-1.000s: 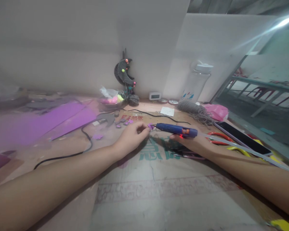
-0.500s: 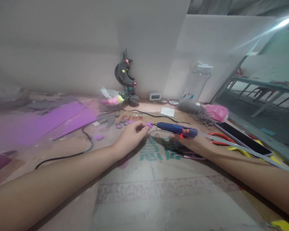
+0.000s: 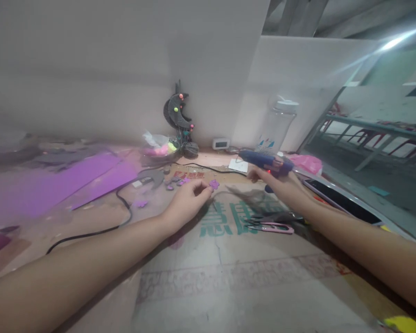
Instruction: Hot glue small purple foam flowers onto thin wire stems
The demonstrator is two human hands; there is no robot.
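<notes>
My left hand (image 3: pixel 189 200) pinches a small purple flower-shaped cutout (image 3: pixel 214 184) just above the cardboard sheet (image 3: pixel 229 259) that covers the table. My right hand (image 3: pixel 280 185) grips a blue glue gun (image 3: pixel 265 162) with a red light on it, raised above the table to the right of the cutout. The gun's nozzle points left and stands well apart from the purple piece.
Pink-handled snips (image 3: pixel 272 226) lie on the cardboard below my right hand. A phone (image 3: pixel 336 199) lies at the right, a black cable (image 3: pixel 121 203) runs across the left. Purple foam sheets (image 3: pixel 72 178), a bowl of scraps (image 3: pixel 157 148), a dark moon ornament (image 3: pixel 178 113) and a water bottle (image 3: pixel 279 125) stand near the wall.
My right hand has lifted the glue gun up and to the right, away from the purple cutout. The snips it covered now show. My left hand has stayed in place.
</notes>
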